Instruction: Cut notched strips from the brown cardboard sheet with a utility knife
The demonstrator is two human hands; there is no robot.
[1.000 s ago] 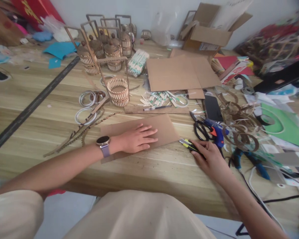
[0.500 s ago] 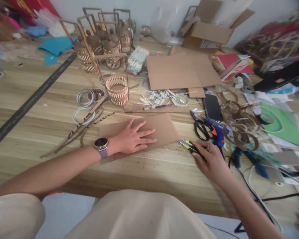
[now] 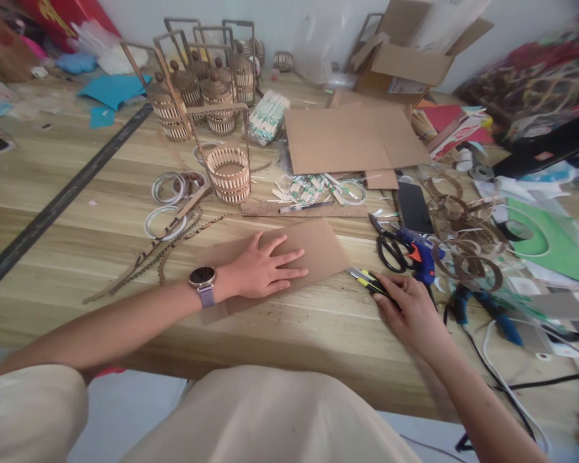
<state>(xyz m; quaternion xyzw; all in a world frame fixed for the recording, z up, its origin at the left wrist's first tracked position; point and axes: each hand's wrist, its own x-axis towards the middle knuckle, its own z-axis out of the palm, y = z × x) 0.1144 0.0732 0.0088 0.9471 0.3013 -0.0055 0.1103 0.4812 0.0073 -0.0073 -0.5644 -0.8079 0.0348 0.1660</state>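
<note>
While brown cardboard (image 3: pixel 325 247) lies flat | left hand (image 3: pixel 263 267) splayed on it | right hand (image 3: pixel 408 302) gripping yellow-black cutter (image 3: pixel 365 280)

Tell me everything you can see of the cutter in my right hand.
The cutter is slim, with a yellow and black body that looks like plastic and a silvery, metallic front end. Your right hand grips its back part, hiding much of the body. It is held nearly flat, low at the table, its front pointing left toward the right-hand corner of the cardboard. Whether the tip touches that corner is too small to tell. The scissors lie just beyond it.
</note>
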